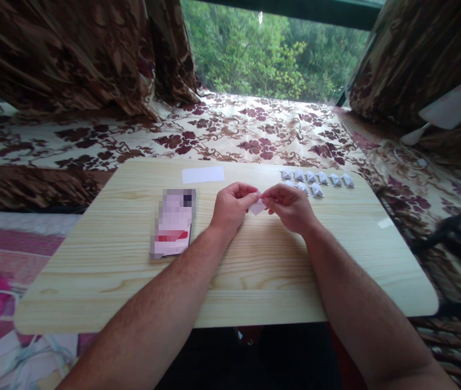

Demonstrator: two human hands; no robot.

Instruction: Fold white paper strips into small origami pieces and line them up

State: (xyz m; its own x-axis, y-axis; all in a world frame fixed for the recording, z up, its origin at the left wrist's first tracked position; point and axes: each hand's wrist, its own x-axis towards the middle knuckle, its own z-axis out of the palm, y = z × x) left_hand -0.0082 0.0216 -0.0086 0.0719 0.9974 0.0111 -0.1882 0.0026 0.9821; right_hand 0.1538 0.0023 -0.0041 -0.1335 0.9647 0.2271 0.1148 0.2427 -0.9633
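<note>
Holds a paper piece [257, 207], seemingly mid-fold, pinched between left hand [232, 207] and right hand [291, 206] at twelve o'clock, with folded shapes [310, 177] apparently done at one and a flat strip [203, 174] unworked at eleven.

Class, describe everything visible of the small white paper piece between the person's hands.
The small white paper piece looks thin and folded, with a corner pointing towards the picture's bottom. The bare left hand and bare right hand pinch it from either side, over the pale wood-grain table. Its sides are partly hidden; finer creases are too small to tell.
</note>
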